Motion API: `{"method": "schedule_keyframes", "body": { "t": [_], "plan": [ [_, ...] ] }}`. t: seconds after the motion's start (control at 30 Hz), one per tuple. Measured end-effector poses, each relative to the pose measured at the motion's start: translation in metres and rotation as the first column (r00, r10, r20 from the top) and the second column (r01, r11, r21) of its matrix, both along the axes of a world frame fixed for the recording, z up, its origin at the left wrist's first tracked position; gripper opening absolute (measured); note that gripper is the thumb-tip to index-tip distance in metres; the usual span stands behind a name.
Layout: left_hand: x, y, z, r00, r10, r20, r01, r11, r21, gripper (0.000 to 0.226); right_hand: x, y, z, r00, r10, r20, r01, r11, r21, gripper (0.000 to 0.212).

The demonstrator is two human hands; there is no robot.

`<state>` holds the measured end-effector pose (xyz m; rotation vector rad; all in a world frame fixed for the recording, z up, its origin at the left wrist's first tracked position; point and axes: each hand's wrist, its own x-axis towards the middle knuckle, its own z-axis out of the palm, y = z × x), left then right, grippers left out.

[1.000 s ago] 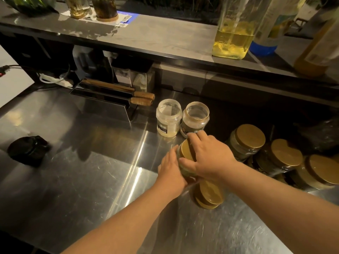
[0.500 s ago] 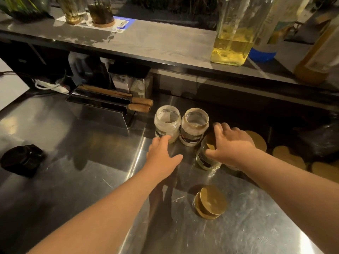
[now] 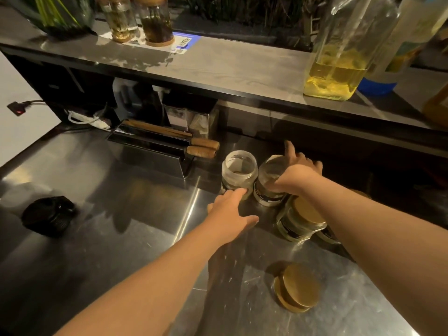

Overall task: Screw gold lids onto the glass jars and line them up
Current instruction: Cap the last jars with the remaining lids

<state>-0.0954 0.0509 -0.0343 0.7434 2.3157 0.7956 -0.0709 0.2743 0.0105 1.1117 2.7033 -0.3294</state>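
Open glass jar (image 3: pixel 265 195): rigid, breakable, slick; hold body below threads. Right hand (image 3: pixel 299 175) grasps its rim; left hand (image 3: pixel 229 214) flat, released.

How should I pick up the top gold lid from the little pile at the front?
Come from straight above and take the top gold lid by its round rim, thumb on one side, fingers opposite. It lies flat on a lower lid on the steel counter, slid slightly aside, so its edge looks free. The flat top offers nothing to hold.
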Motion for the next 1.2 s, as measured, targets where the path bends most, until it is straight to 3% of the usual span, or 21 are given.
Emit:
{"method": "schedule_keyframes", "body": {
  "t": [0.23,0.53,0.7,0.8,0.93,0.97,1.03,1.1,1.13,1.2],
  "plan": [
    [-0.008,0.009,-0.005,1.000,-0.005,-0.006,0.005,1.000,-0.019,0.093,-0.007,0.002,-0.011,0.999,-0.029,-0.025,0.030,0.999,0.039,0.138],
    [-0.012,0.013,-0.008,0.999,0.049,0.022,-0.046,0.992,-0.115,0.116,0.029,-0.046,0.011,0.954,0.231,-0.191,-0.227,0.973,0.044,0.135],
    [0.007,-0.002,-0.021,0.962,0.180,0.205,-0.208,0.970,0.124,0.124,0.043,-0.068,0.010,0.923,0.314,-0.223,-0.332,0.942,-0.048,0.133],
    [0.021,-0.015,-0.031,0.917,0.192,0.350,-0.279,0.935,0.218,0.102,0.056,-0.074,0.009,0.914,0.371,-0.165,-0.394,0.909,-0.140,0.134],
    [0.039,-0.038,-0.036,0.958,0.152,0.244,-0.200,0.962,0.186,0.102,0.087,-0.081,0.007,0.899,0.431,-0.078,-0.438,0.892,-0.110,0.130],
    [0.043,-0.043,-0.037,0.959,0.163,0.232,-0.209,0.959,0.189,0.103,0.098,-0.082,0.005,0.897,0.434,-0.081,-0.439,0.896,-0.067,0.119],
    [0.054,-0.052,-0.036,0.961,0.199,0.192,-0.237,0.951,0.199,0.101,0.121,-0.079,-0.001,0.895,0.434,-0.101,-0.435,0.900,0.015,0.075],
    [0.064,-0.058,-0.034,0.967,0.221,0.127,-0.243,0.949,0.199,0.099,0.143,-0.076,-0.010,0.908,0.417,-0.040,-0.418,0.908,-0.010,0.046],
    [0.068,-0.060,-0.033,0.970,0.220,0.105,-0.237,0.951,0.197,0.098,0.153,-0.073,-0.017,0.914,0.403,0.037,-0.400,0.914,-0.066,0.047],
    [0.074,-0.062,-0.030,0.977,0.195,0.083,-0.207,0.963,0.175,0.097,0.169,-0.069,-0.033,0.894,0.386,0.225,-0.345,0.917,-0.203,0.072]
  ]
}}
